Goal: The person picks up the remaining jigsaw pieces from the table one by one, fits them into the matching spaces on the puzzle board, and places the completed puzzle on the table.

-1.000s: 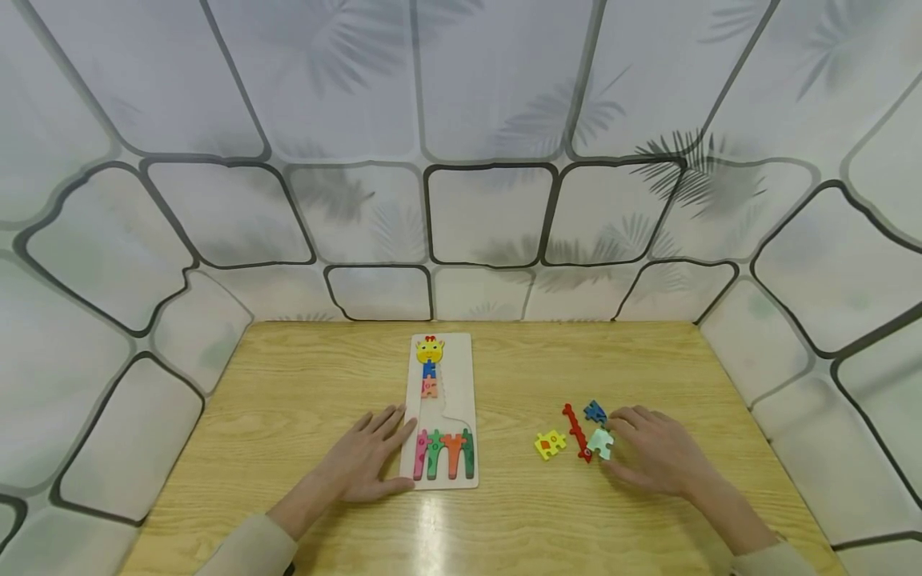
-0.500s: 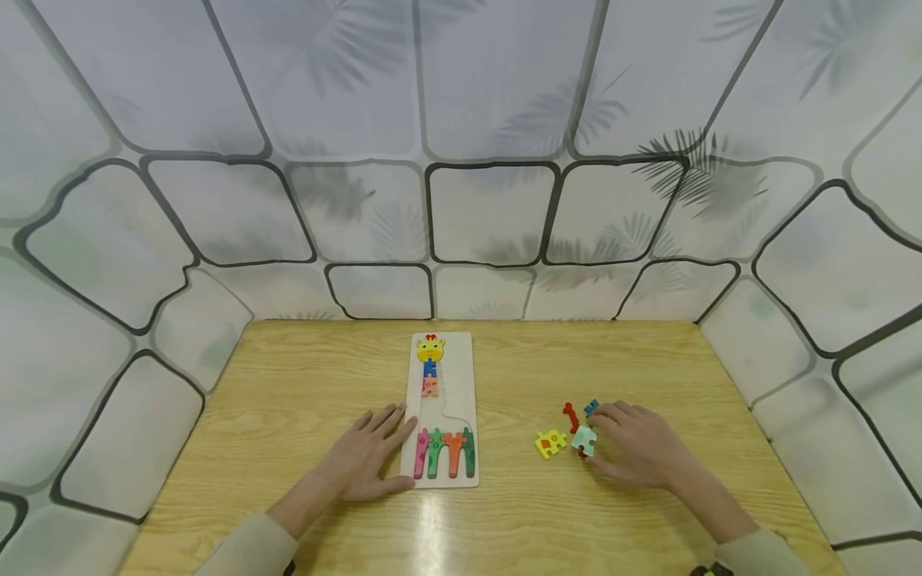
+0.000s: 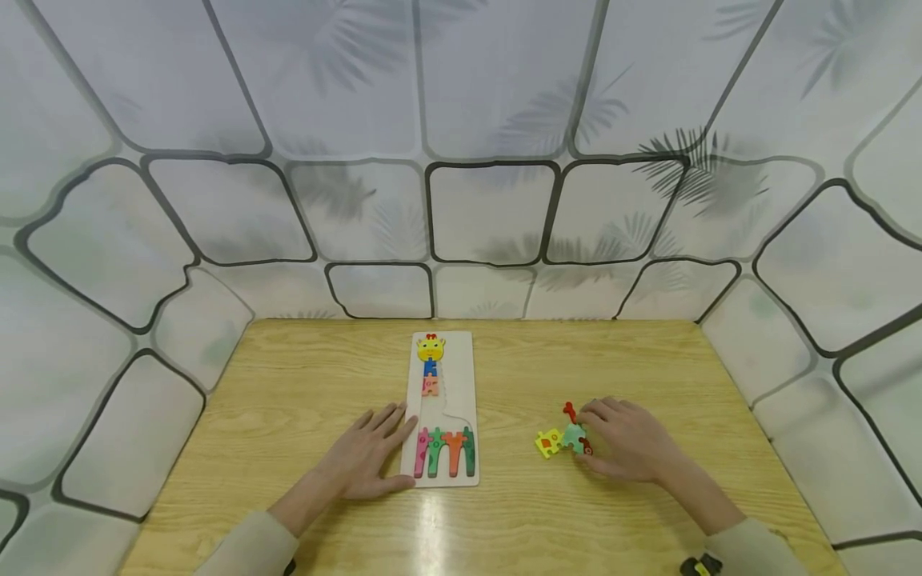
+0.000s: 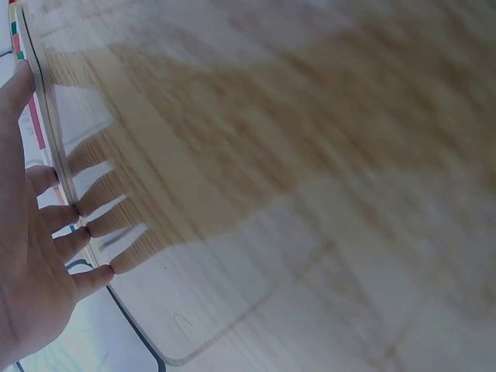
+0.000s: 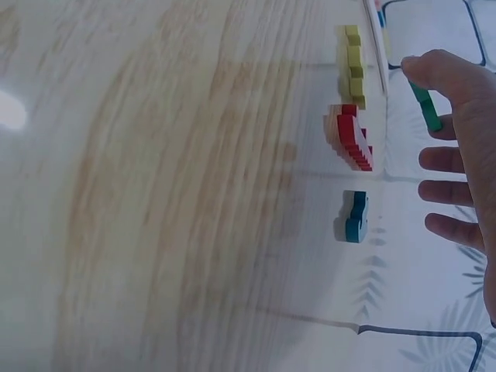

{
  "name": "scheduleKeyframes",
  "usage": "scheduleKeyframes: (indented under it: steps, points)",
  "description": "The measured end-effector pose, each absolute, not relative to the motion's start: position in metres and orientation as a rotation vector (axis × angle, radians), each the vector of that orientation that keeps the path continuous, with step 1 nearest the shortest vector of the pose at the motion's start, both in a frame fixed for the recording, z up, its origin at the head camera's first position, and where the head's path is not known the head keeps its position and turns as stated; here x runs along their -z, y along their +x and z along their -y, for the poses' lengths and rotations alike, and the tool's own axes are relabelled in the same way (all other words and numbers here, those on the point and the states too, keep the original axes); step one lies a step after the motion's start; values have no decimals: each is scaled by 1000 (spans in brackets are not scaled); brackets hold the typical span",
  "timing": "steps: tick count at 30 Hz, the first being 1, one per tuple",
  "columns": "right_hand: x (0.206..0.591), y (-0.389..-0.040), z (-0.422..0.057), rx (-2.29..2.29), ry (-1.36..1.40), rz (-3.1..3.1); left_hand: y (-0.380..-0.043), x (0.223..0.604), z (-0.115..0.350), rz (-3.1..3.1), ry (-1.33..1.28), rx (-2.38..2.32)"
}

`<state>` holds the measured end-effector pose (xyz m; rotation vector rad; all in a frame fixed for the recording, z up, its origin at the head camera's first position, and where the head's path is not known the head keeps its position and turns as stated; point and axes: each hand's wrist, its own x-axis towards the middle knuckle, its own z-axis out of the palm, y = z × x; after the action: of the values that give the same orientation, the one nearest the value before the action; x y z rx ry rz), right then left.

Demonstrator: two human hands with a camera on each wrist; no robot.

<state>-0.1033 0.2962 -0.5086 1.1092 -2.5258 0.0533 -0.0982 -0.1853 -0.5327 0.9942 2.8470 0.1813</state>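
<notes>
My right hand pinches a light green puzzle piece between thumb and index finger. In the right wrist view that green piece is held above the table, its other fingers spread apart. Below it lie a yellow piece and a long red piece, partly covered. A blue piece shows only in the right wrist view. My left hand rests with extended fingers against the left edge of a giraffe puzzle board. On that board sit a yellow giraffe head, neck pieces and several leg pieces.
The wooden table reaches back to a patterned fabric wall, which also closes in both sides. A dark wrist strap shows at the right sleeve.
My right hand has moved left and lifted the light green piece, carrying it across the red piece toward the yellow one. The blue piece has become hidden in the head view. My left hand stays put.
</notes>
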Motion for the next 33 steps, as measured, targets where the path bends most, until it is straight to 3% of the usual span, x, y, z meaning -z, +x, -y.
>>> scheduleKeyframes:
  steps: [33]
  points:
    - [515, -113, -258, -97, 1248, 2463, -97, 532, 186, -2855, 998, -165]
